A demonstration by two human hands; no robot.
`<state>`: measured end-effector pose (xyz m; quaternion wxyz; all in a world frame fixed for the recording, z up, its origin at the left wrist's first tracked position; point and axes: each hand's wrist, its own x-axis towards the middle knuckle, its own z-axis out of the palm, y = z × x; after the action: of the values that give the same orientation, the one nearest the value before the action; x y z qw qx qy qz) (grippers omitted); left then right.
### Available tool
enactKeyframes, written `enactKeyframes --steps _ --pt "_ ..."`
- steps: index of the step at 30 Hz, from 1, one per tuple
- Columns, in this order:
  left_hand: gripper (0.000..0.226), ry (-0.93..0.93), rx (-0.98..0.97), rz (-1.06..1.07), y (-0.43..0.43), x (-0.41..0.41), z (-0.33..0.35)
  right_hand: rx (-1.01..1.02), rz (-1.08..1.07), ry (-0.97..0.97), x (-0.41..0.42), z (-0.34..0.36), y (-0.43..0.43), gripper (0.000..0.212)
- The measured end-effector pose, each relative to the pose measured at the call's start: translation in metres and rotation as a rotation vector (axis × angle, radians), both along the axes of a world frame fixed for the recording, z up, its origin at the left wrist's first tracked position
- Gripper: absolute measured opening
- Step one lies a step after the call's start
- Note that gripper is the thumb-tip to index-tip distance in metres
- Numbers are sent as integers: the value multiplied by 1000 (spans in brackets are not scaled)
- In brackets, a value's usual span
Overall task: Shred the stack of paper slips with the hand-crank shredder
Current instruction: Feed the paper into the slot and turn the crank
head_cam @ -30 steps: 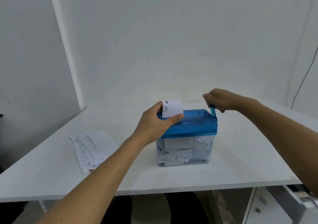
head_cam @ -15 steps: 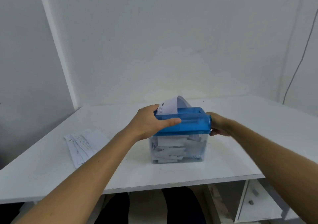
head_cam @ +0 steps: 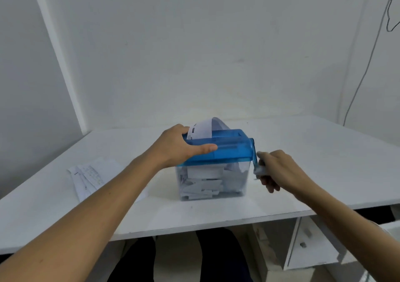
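Observation:
The hand-crank shredder (head_cam: 229, 149) has a blue lid over a clear bin (head_cam: 212, 182) full of white shreds, and stands mid-table. A white paper slip (head_cam: 205, 129) curls up out of the lid's slot. My left hand (head_cam: 179, 146) grips the lid's left end, thumb along the front. My right hand (head_cam: 279, 171) holds the crank handle (head_cam: 256, 164), which hangs low at the shredder's right side. The stack of paper slips (head_cam: 91, 177) lies flat on the table to the left.
The white table (head_cam: 324, 162) meets white walls behind and at the left. A cable (head_cam: 368, 65) hangs down the wall at the right. A drawer unit (head_cam: 303, 242) sits below the table at the right, and my legs show under its front edge.
My right hand has swung the crank from the top down round to the low front side. The slip now bends backward and sits lower in the slot. My left hand stays on the lid.

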<state>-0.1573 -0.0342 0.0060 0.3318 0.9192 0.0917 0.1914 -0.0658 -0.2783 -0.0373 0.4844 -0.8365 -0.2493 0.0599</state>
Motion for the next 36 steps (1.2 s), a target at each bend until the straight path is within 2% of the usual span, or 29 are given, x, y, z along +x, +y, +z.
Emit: enactKeyframes --steps 2,4,6,9,12,14,19,21,24,28,32,36 --pt "69 31 -2 -6 3 1 1 102 140 42 -10 24 -15 50" --pt "82 60 -22 -27 4 2 3 238 289 85 -9 47 -24 43" --pt "82 87 -25 -65 4 4 4 319 348 59 3 58 -23 41" --pt "82 80 -46 -93 2 4 3 392 283 72 27 57 -7 40" --pt "91 56 -72 -100 4 4 -2 308 97 28 52 50 13 37" --pt "94 50 -84 -106 5 4 -3 298 45 76 64 42 24 35" --pt "75 15 -95 -115 3 1 -5 340 12 176 66 14 36 23" --pt "61 15 -71 -97 2 2 -5 274 -31 191 66 -5 36 17" --pt "51 17 -28 -56 1 6 -2 147 -38 221 56 -27 29 26" --pt "71 77 87 56 8 17 0 70 25 211 30 -21 12 48" --pt "84 123 94 96 10 20 4 243 234 207 17 26 -18 37" --pt "108 124 0 71 13 21 -1 236 307 72 34 57 -16 42"
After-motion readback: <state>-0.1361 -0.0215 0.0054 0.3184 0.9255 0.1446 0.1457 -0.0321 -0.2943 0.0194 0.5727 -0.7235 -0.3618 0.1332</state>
